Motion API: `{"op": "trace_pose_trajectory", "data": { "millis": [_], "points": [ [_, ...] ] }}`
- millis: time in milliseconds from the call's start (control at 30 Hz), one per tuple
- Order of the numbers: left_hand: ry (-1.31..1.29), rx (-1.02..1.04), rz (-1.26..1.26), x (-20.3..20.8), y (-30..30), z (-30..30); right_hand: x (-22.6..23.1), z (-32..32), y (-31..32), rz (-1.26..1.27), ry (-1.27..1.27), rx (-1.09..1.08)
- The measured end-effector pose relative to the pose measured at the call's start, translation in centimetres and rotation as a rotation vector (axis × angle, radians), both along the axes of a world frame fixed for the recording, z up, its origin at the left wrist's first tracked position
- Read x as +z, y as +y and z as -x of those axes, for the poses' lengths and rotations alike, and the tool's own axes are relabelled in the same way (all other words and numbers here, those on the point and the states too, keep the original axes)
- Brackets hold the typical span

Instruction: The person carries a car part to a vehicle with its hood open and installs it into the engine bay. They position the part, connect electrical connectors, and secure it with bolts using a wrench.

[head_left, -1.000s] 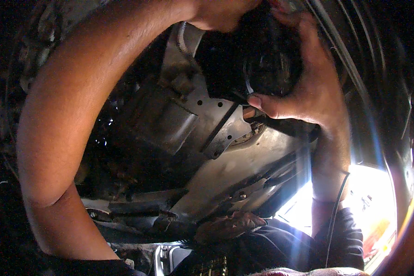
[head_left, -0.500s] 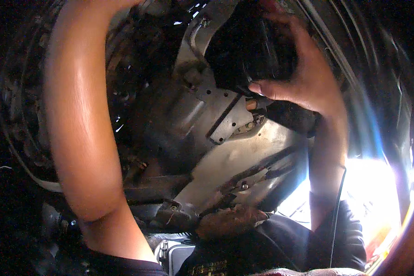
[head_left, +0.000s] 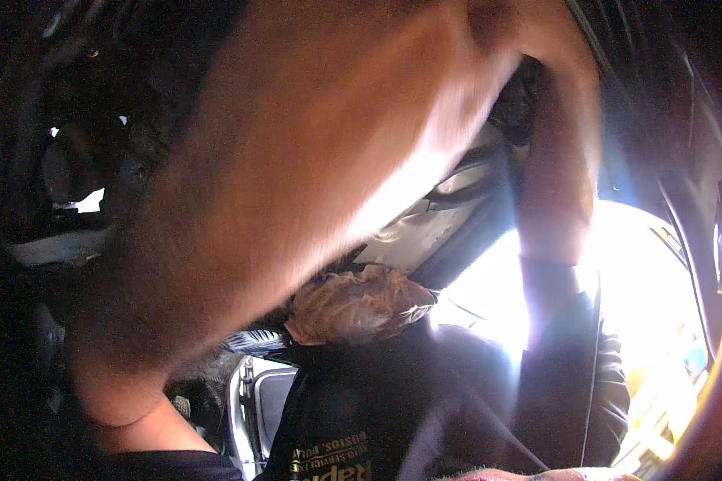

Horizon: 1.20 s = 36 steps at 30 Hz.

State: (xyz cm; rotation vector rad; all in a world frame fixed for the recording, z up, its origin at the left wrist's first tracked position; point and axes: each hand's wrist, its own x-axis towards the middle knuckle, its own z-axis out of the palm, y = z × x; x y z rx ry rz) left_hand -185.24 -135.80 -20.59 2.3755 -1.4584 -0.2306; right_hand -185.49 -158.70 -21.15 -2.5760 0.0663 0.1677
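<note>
My left forearm (head_left: 321, 160) crosses the view from the lower left to the top right and covers much of the middle. My left hand (head_left: 489, 20), smeared by motion, is at the top edge, close beside my right hand (head_left: 557, 32). The fingers of both hands are hidden or cut off, so I cannot tell what they hold or touch. My right forearm (head_left: 557, 168) rises on the right, with a dark sleeve (head_left: 561, 337) below it. Around the hands is the dark underside of a vehicle, mostly in shadow.
A pale metal panel (head_left: 409, 236) shows below my left forearm. A crumpled brown thing (head_left: 361, 309) of unclear kind lies by my dark shirt (head_left: 425, 393). A grey-framed case-like object (head_left: 269, 401) stands lower left. Bright light comes in at right, beside a curved dark panel edge (head_left: 686, 232).
My left arm has swung right across the view, bringing the left hand near the right. My right hand has moved up toward the top edge. The perforated metal plate is now covered.
</note>
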Motion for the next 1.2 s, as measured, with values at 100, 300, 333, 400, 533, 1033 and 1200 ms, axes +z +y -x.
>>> {"op": "trace_pose_trajectory", "data": {
  "millis": [100,300,333,400,533,1033,1200],
  "points": [
    [-0.008,0.053,0.165,-0.5,0.0,5.7,-0.2,-0.3,0.2,0.048,-0.026,0.043],
    [-0.034,-0.248,0.105,-3.3,-6.4,11.1,1.3,-1.0,-0.2,0.014,0.011,0.062],
    [-0.082,-0.206,0.145,-4.0,-6.6,11.7,1.3,-0.7,-0.1,0.085,0.037,0.049],
    [-0.114,-0.245,0.129,-4.5,-6.4,12.2,0.7,-0.7,0.0,0.074,0.024,0.059],
    [-0.053,-0.223,0.073,-2.7,-4.4,12.2,-1.3,-1.0,0.1,-0.106,-0.208,0.125],
    [1.609,0.191,1.327,2.1,4.3,-11.3,-1.2,-0.7,0.1,-0.023,-0.160,0.080],
    [1.053,0.412,1.229,3.1,-1.4,-15.9,-0.8,-0.2,0.4,0.028,-0.119,0.047]
  ]
}}
